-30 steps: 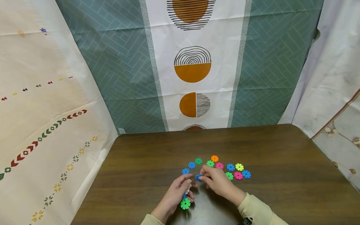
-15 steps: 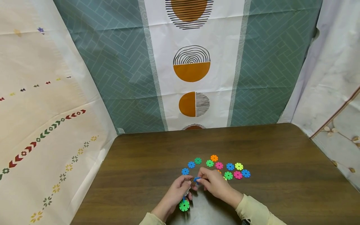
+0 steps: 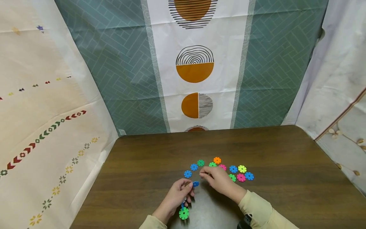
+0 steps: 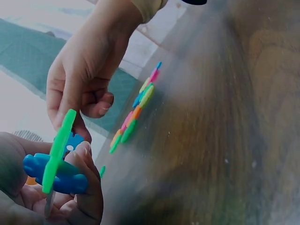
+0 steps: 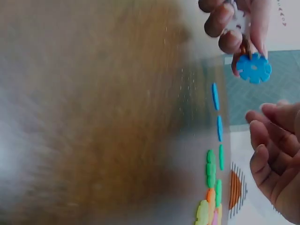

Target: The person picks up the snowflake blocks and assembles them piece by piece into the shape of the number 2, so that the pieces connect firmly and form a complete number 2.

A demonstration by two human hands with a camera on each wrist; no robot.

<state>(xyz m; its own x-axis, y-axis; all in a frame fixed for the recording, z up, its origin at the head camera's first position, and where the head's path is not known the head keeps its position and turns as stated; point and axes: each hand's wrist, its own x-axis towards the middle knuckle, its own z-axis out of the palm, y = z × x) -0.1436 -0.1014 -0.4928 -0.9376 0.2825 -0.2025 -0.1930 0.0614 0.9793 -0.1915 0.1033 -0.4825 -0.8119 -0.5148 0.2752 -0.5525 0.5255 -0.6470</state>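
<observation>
My left hand [image 3: 176, 196] grips a chain of slotted plastic discs, held above the table. A bright green disc [image 3: 184, 213] forms the near end, with a blue disc [image 4: 71, 180] slotted across it. Between the fingers a white disc [image 5: 238, 22] shows in the right wrist view, then a bit of an orange disc [image 5: 245, 48]. Another blue disc [image 5: 253, 68] makes up the far end, beside the thumb tip. My right hand [image 3: 220, 180] hovers just right of that end, holding nothing, its fingers loosely bent and apart from the chain. The left fingers hide part of the chain.
Loose discs lie flat on the brown table [image 3: 143, 178] beyond the hands: several blue, green and pink ones, an orange disc [image 3: 217, 160] and a yellow disc [image 3: 242, 169]. The right hand covers some of them. A patterned cloth [image 3: 197, 63] hangs behind the table.
My right hand has let go of the blue disc at the chain's far end and drawn slightly away. My left hand has shifted a little left and nearer with the chain.
</observation>
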